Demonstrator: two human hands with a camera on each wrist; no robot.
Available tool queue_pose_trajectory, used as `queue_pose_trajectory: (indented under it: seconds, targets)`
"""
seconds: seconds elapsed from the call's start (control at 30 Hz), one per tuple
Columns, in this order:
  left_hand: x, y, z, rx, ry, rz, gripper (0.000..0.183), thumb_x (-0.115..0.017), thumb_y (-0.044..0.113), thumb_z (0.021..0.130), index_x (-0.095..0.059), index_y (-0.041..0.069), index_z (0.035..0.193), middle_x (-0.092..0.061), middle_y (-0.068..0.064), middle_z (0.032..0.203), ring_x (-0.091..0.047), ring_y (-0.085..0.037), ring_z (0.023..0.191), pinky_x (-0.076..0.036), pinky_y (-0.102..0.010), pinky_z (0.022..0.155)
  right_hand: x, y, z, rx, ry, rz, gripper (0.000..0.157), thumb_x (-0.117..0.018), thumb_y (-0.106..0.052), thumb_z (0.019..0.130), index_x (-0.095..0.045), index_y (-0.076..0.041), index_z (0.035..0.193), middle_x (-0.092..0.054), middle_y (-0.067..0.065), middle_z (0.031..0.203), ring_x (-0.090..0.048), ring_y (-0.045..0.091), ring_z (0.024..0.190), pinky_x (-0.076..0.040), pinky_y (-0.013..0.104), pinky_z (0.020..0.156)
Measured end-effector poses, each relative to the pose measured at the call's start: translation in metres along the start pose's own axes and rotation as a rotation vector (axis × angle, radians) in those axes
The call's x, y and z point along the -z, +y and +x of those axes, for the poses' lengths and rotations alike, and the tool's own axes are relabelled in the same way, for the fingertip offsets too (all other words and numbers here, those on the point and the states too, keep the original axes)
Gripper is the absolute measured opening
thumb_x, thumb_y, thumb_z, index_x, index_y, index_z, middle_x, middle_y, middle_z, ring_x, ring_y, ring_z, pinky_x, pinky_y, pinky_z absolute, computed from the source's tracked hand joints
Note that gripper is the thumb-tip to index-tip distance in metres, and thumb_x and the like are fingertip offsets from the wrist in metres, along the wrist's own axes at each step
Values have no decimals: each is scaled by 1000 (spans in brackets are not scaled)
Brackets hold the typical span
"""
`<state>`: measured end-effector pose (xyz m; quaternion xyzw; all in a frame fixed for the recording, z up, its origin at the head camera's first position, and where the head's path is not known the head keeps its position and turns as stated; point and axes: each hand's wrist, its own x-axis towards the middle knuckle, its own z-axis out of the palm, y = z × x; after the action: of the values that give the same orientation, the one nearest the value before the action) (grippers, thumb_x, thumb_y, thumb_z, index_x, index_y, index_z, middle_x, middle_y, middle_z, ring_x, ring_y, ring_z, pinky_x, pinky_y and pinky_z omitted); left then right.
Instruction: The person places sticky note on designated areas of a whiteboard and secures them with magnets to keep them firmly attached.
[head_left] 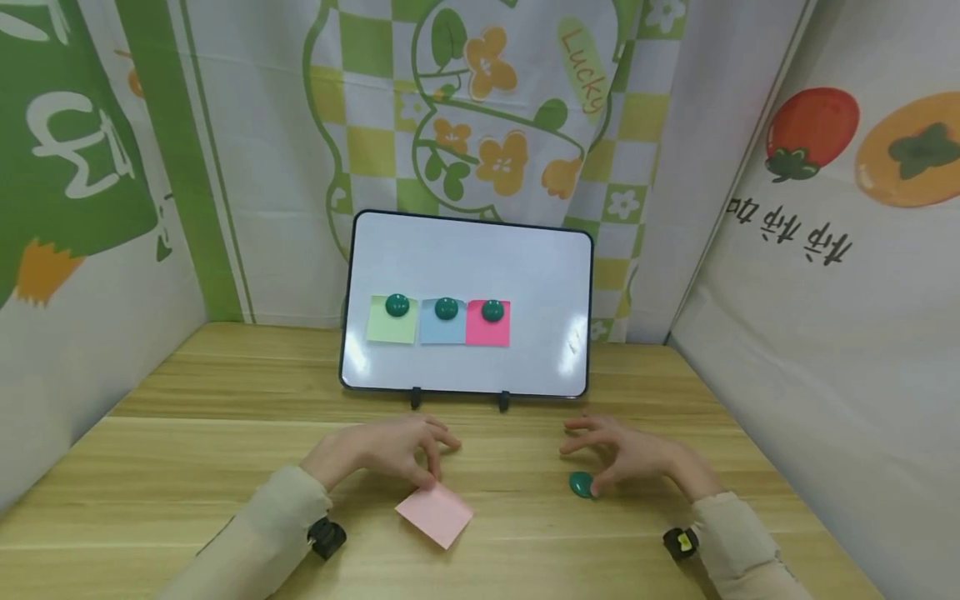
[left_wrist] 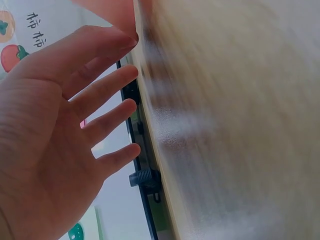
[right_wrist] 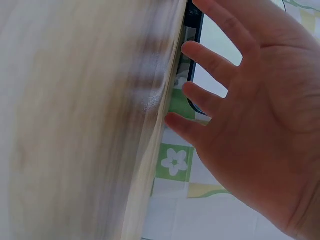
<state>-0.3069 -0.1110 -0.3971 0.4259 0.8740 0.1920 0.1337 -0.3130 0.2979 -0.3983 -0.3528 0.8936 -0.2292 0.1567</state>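
Note:
My left hand (head_left: 390, 450) pinches a corner of a pale pink sticky note (head_left: 437, 514) between thumb and index finger, low over the wooden table. The left wrist view also shows the note (left_wrist: 112, 12) at those fingertips, the other fingers (left_wrist: 112, 117) spread. To the right, a round green magnet (head_left: 581, 484) lies on the table. My right hand (head_left: 630, 454) is over it, thumb tip right at its edge and the other fingers stretched out past it. The right wrist view shows the right palm (right_wrist: 265, 110) and spread fingers, with the magnet out of sight.
A whiteboard (head_left: 547, 283) stands on small black feet (head_left: 504, 402) at the back of the table (head_left: 225, 392). On it, green magnets hold a light green note (head_left: 392, 332), a blue note (head_left: 442, 333) and a bright pink note (head_left: 487, 335) in a row. Printed curtains (head_left: 262, 167) surround the table.

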Motion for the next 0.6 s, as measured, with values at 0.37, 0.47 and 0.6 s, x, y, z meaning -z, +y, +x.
queue_pose_trajectory:
  seconds: [0.37, 0.47, 0.6]
  targets:
    - [0, 0, 1, 17, 24, -6, 5, -77, 27, 83, -74, 28, 79, -58, 0, 143, -41, -30, 143, -30, -54, 119, -1, 2, -3, -11, -35, 8, 60, -84, -34, 73, -65, -26, 130, -27, 19, 161, -12, 51, 148, -7, 80, 110]
    - [3, 1, 2, 6, 38, 7, 6, -77, 26, 84, -75, 26, 79, -60, -1, 141, -43, -30, 141, -33, -53, 118, 0, 2, -4, -17, -45, 24, 57, -84, -31, 74, -67, -26, 127, -27, 18, 161, -10, 51, 148, -5, 80, 110]
    - [5, 1, 1, -3, 49, 25, 7, -76, 26, 85, -74, 25, 78, -61, -1, 140, -44, -31, 140, -34, -55, 116, 0, 0, -3, -14, -51, 50, 46, -83, -27, 76, -71, -26, 121, -30, 17, 161, -9, 51, 149, -3, 80, 110]
